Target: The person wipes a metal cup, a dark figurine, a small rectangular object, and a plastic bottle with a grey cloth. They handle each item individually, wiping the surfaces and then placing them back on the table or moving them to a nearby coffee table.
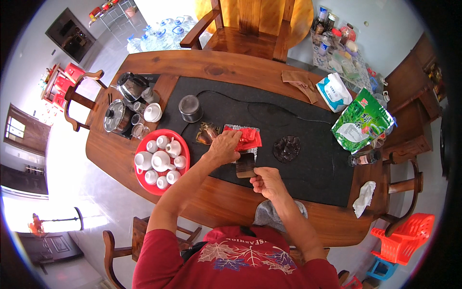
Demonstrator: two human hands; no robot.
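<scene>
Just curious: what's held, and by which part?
The right hand holds a flat dark piece by its lower right corner. The left hand is at a red packet; grip unclear.

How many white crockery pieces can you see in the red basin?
9 visible white pieces in the red basin: one in the middle, three along the far side, three along the near side, one at left, one at right. More may be hidden underneath.

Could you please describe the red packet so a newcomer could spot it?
Find the wooden table, then the black mat on it. The red packet lies near the mat's middle, at the left hand; bright colour sets it apart from the dark round lump to its right.
</scene>
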